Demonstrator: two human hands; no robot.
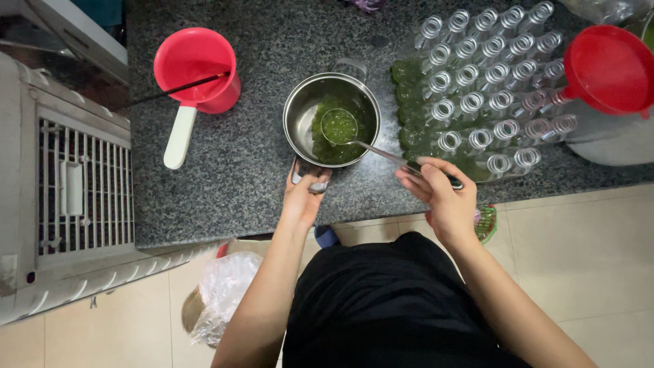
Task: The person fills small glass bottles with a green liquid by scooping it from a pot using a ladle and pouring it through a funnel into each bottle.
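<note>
A steel pot [332, 116] holding green liquid is seen on the grey speckled table [245, 170]. Its near handle is gripped by the left hand [304, 194], fingers closed around it. A metal ladle [340, 127], its bowl filled with the green liquid and resting inside the pot, is held by its long handle in the closed right hand [439, 194]. Rows of clear bottles [487, 95] are lined up just right of the pot, some already filled green. A red funnel [608, 68] is set at their far right, and a red scoop [194, 75] lies to the left.
</note>
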